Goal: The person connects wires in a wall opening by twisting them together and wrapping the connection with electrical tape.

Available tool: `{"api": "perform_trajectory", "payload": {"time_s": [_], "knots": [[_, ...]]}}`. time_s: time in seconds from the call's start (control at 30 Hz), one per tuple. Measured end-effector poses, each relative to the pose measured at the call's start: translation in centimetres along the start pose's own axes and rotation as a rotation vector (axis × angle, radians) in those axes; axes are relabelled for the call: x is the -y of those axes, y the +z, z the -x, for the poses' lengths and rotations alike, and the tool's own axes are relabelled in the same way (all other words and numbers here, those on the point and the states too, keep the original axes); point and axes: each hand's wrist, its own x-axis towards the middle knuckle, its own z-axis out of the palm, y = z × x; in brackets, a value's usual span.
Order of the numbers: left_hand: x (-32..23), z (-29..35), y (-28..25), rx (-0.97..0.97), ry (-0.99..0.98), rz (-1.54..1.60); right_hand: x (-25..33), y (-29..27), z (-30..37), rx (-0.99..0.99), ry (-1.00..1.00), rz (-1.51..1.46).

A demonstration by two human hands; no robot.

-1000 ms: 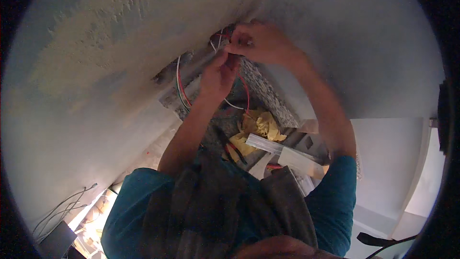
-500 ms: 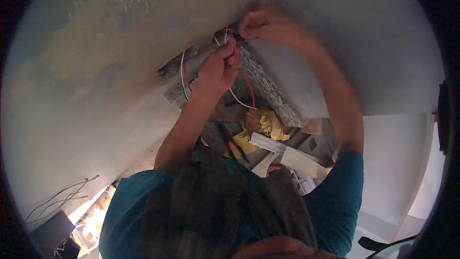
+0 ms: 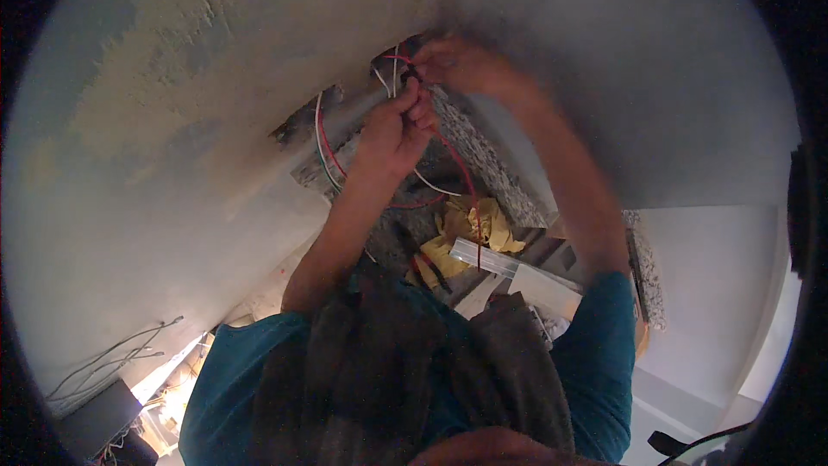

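Observation:
My left hand (image 3: 395, 129) is closed, with thumb and fingertips pinched on a red wire (image 3: 466, 171) just below a rough hole (image 3: 385, 59) in the wall. The wire's loose end hangs below the hand. A white wire (image 3: 438, 186) also passes behind this hand. Close by on the right, my right hand (image 3: 461, 66) has its fingers bent and pressed together at the upper part of the red wire; its fingertips are partly dark and blurred. More white wires (image 3: 380, 79) come out of the hole. Left of it, a second hole (image 3: 306, 117) lets out red and white wires.
Below lie a speckled stone ledge (image 3: 483, 142), crumpled yellow paper (image 3: 492, 223), pliers-like red and black handles (image 3: 431, 269), and a white plastic channel strip (image 3: 485, 256). Grey cables (image 3: 116, 358) stick out of the wall at lower left. A bright light shines below them.
My right hand has moved down and left, toward my left fingertips and the wires. The hanging red wire has swung a little to the right. My left hand keeps its pinch.

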Motion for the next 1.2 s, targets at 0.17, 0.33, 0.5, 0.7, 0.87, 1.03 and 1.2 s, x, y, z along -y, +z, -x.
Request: {"api": "perform_trajectory", "payload": {"time_s": [0.17,0.33,0.5,0.7,0.87,1.03,1.2], "knots": [[1.0,-0.2,0.7,-0.016,-0.05,0.104,-1.3,0.7,0.6,-0.036,0.059,-0.144],[1.4,-0.7,-0.7,-0.002,0.008,0.05,0.7,1.4,2.6,-0.294,0.016,-0.116],[1.7,-1.9,-5.0,0.282,0.092,-0.001,7.0,2.2,3.9,-0.367,-0.251,0.329],[2.7,-1.8,-4.2,0.024,0.218,0.003,8.5,4.2,3.0,-0.369,-0.17,0.734],[2.4,-1.9,-5.3,0.253,0.161,-0.043,5.7,1.9,2.9,-0.14,-0.344,0.239],[0.4,-1.5,-4.4,0.276,0.161,-0.258,5.3,-1.5,4.4,-0.266,-0.184,-0.037],[0.2,-0.9,-2.9,0.059,0.124,-0.299,7.3,-1.6,3.2,-0.106,0.205,0.435]]}}
